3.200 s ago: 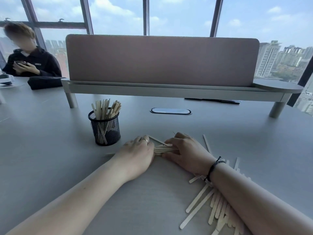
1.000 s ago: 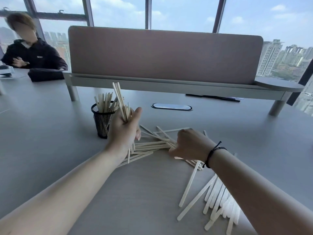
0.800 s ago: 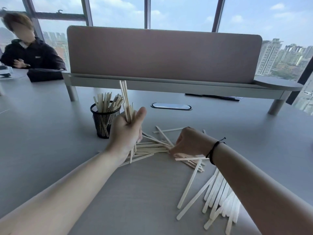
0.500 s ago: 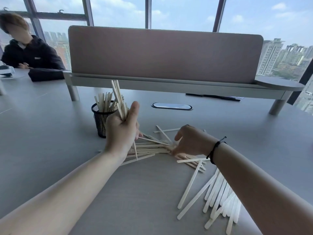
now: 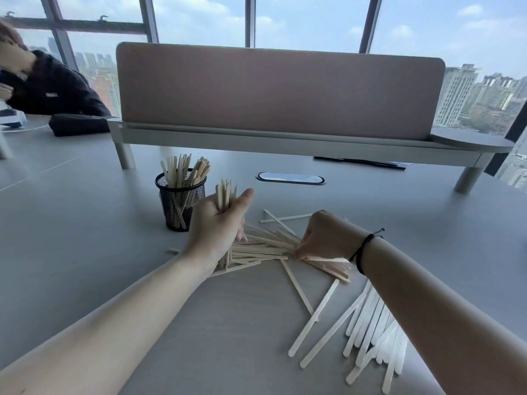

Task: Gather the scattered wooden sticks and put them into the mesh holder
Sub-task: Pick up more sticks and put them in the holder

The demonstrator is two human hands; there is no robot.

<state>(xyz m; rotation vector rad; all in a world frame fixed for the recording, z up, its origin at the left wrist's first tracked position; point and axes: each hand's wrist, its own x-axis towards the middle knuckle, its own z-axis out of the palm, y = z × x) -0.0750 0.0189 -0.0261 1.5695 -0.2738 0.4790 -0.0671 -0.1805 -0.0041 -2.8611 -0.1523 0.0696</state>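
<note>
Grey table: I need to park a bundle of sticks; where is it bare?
Bare: left of the black mesh holder, and near the left forearm. Crowded: loose wooden sticks between both hands and lower right.

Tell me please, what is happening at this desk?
A person is collecting wooden sticks. The left hand grips an upright bundle of sticks beside the mesh holder, which already holds many. The right hand rests on the scattered pile on the table, its fingers pinching sticks. More sticks lie near the right forearm.
</note>
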